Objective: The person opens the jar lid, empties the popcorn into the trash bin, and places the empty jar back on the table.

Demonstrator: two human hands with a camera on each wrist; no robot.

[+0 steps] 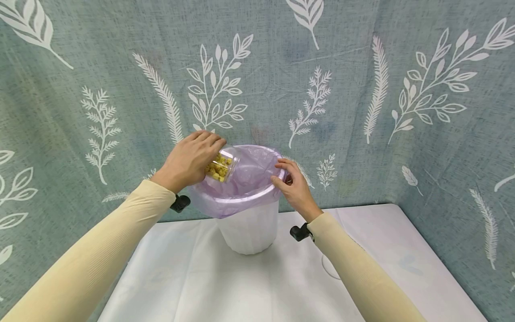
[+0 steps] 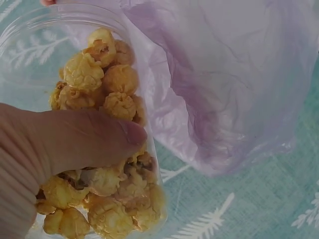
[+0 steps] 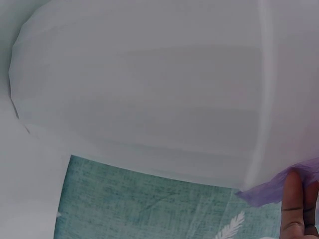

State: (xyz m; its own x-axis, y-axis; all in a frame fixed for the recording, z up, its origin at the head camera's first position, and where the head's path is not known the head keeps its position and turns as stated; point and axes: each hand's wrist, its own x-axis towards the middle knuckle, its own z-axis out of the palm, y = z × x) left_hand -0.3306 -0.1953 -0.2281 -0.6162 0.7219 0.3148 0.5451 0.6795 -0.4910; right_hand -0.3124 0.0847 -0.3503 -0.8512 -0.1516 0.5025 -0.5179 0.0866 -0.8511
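Note:
My left hand (image 1: pixel 191 158) grips a clear plastic jar (image 1: pixel 231 163) of yellow popcorn (image 1: pixel 217 170), tilted over the mouth of a white trash can (image 1: pixel 249 228). In the left wrist view the thumb (image 2: pixel 94 139) lies across the jar's side, and popcorn (image 2: pixel 82 72) reaches up near its rim. A thin purple trash bag (image 1: pixel 225 205) lines the can and folds down over its outside. At the can's right edge my right hand (image 1: pixel 297 188) holds the bag-covered rim between thumb and fingers. The right wrist view shows fingertips (image 3: pixel 293 199) against the purple plastic.
The can stands on a table with a white cloth (image 1: pixel 193 277). Behind it and at both sides hangs a green-grey curtain (image 1: pixel 257 89) with white leaf prints. A thin pale loop (image 1: pixel 330 270) lies on the cloth by the right forearm. Both wrists carry small black devices (image 1: pixel 299 232).

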